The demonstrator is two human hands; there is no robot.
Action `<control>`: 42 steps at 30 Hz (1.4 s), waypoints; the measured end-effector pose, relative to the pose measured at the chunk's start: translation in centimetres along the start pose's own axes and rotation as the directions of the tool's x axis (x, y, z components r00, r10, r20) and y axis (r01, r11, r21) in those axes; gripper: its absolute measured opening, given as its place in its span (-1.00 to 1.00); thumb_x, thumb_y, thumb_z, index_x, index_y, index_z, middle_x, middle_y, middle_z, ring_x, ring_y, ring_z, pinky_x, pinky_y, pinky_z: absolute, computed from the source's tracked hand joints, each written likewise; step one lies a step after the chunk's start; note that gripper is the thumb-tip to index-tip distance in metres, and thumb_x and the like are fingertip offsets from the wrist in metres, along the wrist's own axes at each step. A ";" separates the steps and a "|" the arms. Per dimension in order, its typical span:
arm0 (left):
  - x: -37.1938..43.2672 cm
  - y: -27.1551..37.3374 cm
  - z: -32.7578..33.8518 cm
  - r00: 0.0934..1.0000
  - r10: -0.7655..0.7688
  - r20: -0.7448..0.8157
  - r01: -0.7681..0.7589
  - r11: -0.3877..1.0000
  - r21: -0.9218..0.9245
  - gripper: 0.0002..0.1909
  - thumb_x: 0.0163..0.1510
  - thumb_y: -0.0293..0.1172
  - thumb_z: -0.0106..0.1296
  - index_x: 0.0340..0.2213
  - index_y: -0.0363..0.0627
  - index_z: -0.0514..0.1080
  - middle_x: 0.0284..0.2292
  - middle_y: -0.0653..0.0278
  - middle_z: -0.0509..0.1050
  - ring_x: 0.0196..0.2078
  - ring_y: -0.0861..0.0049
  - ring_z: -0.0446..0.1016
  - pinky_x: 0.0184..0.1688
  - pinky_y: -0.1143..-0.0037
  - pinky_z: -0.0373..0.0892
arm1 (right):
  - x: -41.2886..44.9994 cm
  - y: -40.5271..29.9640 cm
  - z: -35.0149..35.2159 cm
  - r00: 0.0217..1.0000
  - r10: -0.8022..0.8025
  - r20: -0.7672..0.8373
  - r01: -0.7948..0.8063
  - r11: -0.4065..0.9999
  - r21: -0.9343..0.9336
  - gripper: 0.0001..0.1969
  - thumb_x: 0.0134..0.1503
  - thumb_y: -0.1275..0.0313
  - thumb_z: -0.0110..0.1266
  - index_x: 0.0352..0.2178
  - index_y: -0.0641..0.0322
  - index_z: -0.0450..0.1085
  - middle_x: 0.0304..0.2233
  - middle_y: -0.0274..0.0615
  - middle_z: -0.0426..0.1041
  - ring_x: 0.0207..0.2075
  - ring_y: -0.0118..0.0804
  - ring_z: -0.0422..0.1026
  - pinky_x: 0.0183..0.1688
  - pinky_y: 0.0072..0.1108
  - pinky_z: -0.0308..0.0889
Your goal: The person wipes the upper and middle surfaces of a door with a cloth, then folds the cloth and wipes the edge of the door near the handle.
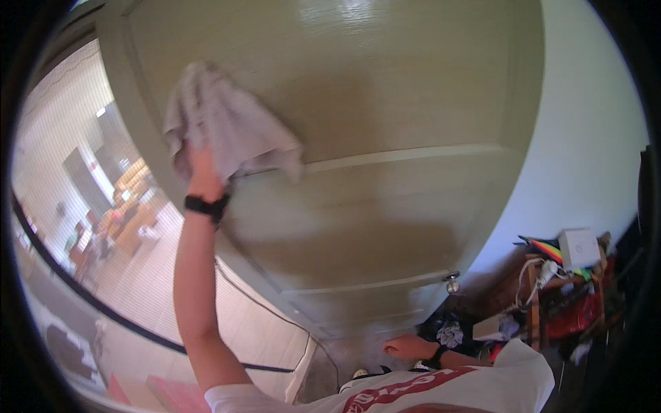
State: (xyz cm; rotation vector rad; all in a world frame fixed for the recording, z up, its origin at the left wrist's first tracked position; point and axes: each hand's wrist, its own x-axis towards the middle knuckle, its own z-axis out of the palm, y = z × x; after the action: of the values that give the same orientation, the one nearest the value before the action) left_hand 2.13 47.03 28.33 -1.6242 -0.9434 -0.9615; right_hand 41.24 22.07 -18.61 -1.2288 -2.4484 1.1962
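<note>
My left hand [202, 168] is raised against a painted panelled door [330, 211], under a greyish-pink cloth [227, 121] that spreads over the door's upper left part. The cloth hides most of the fingers, and one corner hangs out to the right. A black band circles that wrist. My right hand [405, 347] hangs low near my body, below the door's bottom edge in the picture, fingers curled, with no object visible in it. It also has a dark band at the wrist. The round metal door knob [452, 285] is above and right of it.
On the right, a wooden rack [534, 304] bears a white box [579, 249], a white cable and coloured items. Bags and a crumpled bundle lie on the floor beside it. A mesh screen [139, 289] with a dark bar stands at left, a room beyond. A thin cable runs down by the door.
</note>
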 end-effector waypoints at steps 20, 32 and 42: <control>-5.9 -2.1 -0.7 0.974 -0.171 0.152 0.186 0.978 -0.095 -0.40 0.09 -0.33 0.00 0.15 -0.23 0.17 0.10 -0.02 0.28 0.13 0.15 0.30 0.16 0.30 0.21 | -0.2 -3.5 6.3 0.983 0.046 -0.179 -0.021 0.990 0.139 -0.80 0.16 0.35 -0.06 -0.25 0.18 0.41 -0.31 -0.04 0.51 -0.28 0.04 0.46 -0.23 -0.26 0.32; -3.1 8.9 -0.1 0.937 -0.130 0.324 0.171 0.980 -0.104 -0.44 0.09 -0.31 -0.01 0.11 -0.22 0.22 0.06 -0.02 0.33 0.10 0.16 0.33 0.10 0.28 0.26 | -8.0 -0.1 0.0 0.985 0.078 -0.156 -0.072 0.996 0.045 -0.76 0.17 0.35 -0.09 -0.17 0.09 0.44 -0.26 -0.07 0.54 -0.22 0.02 0.49 -0.18 -0.26 0.36; 6.1 24.5 2.5 0.926 0.038 0.375 0.050 0.974 -0.221 -0.47 0.09 -0.30 -0.02 0.08 -0.22 0.25 0.02 -0.01 0.37 0.07 0.17 0.37 0.05 0.27 0.30 | -16.1 9.4 -4.9 0.970 0.143 -0.197 -0.150 0.988 -0.022 -0.72 0.18 0.26 -0.10 -0.17 0.10 0.43 -0.31 0.02 0.54 -0.27 0.08 0.51 -0.20 -0.19 0.39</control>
State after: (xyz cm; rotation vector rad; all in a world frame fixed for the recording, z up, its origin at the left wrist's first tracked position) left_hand 27.13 45.10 24.77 -2.0509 -1.1271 -0.7949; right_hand 59.71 16.44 -18.78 -1.4844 -2.2812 1.0137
